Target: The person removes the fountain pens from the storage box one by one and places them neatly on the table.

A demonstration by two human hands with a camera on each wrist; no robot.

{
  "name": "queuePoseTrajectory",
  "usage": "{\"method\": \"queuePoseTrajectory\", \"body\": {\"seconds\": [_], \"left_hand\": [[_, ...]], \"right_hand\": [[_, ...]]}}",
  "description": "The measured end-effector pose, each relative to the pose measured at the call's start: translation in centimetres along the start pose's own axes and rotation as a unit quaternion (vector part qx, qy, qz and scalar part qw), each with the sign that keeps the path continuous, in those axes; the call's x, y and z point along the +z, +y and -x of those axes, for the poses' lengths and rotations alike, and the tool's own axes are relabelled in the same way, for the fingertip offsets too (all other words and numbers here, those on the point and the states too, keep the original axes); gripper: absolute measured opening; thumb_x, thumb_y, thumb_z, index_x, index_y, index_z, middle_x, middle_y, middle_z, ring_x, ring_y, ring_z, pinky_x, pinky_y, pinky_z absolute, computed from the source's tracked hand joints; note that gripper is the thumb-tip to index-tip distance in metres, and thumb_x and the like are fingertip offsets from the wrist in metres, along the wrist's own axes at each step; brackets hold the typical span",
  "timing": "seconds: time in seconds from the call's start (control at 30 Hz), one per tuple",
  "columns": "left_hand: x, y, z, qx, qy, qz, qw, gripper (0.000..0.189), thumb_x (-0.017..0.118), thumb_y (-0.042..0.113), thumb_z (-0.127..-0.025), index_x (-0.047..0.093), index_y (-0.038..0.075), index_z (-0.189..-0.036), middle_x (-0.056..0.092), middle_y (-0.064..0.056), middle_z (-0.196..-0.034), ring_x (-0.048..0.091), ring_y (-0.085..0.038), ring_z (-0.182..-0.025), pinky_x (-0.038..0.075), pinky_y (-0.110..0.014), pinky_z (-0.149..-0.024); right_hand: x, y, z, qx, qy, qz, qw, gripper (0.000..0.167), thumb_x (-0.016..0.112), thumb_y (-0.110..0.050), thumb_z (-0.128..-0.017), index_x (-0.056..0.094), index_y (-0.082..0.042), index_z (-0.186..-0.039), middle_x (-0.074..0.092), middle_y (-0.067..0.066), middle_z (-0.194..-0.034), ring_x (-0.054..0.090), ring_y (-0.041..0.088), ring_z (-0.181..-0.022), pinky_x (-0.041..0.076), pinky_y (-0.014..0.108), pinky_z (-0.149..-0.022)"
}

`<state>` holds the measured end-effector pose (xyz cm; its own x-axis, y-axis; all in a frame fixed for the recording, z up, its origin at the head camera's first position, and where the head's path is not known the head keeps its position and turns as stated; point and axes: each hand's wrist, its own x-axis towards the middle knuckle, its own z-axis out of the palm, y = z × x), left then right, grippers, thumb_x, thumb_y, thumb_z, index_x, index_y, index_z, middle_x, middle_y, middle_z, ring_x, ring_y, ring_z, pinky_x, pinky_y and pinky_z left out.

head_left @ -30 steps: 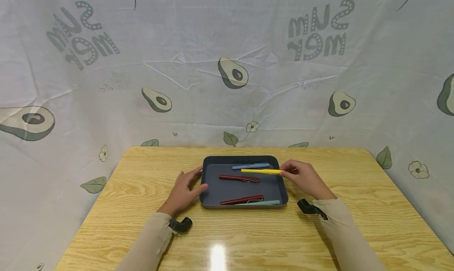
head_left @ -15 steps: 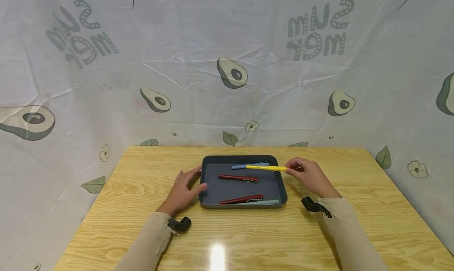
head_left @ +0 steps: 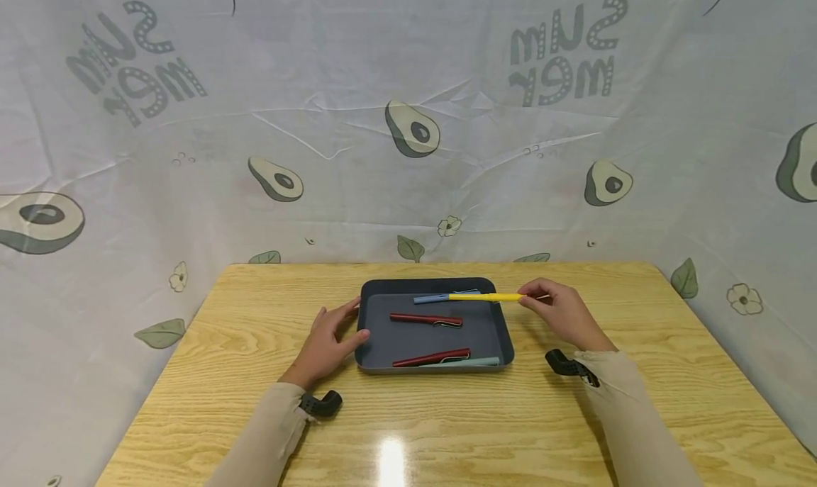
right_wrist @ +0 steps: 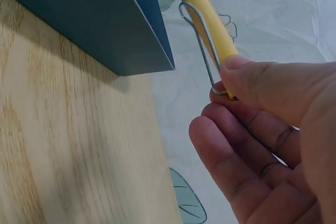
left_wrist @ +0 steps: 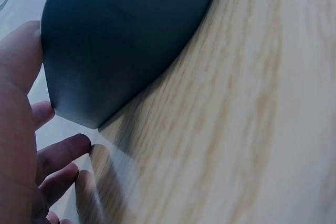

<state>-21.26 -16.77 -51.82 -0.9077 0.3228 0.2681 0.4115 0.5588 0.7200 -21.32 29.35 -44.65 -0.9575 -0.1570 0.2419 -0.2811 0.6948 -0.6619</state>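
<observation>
My right hand (head_left: pixel 563 315) pinches one end of a yellow pen (head_left: pixel 488 298) between thumb and fingertips. Its wire clip shows in the right wrist view, where the cap end of the yellow pen (right_wrist: pixel 212 22) sits in the fingers. The pen reaches leftward over the right rim of a dark grey tray (head_left: pixel 408 339) and overlaps a blue pen (head_left: pixel 432 298). Relaxed and spread, my left hand (head_left: pixel 327 344) touches the tray's left side, with the thumb at the rim. Inside lie a red pen (head_left: pixel 415 318) in the middle, and another red pen (head_left: pixel 423 360) beside a pale green pen (head_left: pixel 475 362) along the front.
The tray stands toward the back of a wooden table (head_left: pixel 459 430). Behind the table hangs a pale curtain (head_left: pixel 357 69) printed with avocados. Each sleeve carries a black wrist mount, the left mount (head_left: pixel 322 404) and the right mount (head_left: pixel 564 364).
My right hand has moved a little right and away from me with the yellow pen, which now extends less far over the tray. My left hand has stayed at the tray's side.
</observation>
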Motion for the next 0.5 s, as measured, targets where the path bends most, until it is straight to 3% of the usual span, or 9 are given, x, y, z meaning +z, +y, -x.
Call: {"method": "queuePoseTrajectory", "body": {"seconds": [0.5], "left_hand": [[0.1,0.1,0.0,0.010,0.002,0.003,0.9999,0.073,0.071,0.042,-0.098,0.040,0.019,-0.161,0.053,-0.008,-0.154,0.043,-0.031,-0.147,0.002,-0.060,-0.127]], "right_hand": [[-1.3,1.2,0.3,0.010,0.029,-0.007,0.9995,0.022,0.066,-0.019,-0.104,0.071,-0.003,-0.118,0.071,0.012,-0.104,0.068,0.039,-0.096,0.056,0.020,-0.073]]}}
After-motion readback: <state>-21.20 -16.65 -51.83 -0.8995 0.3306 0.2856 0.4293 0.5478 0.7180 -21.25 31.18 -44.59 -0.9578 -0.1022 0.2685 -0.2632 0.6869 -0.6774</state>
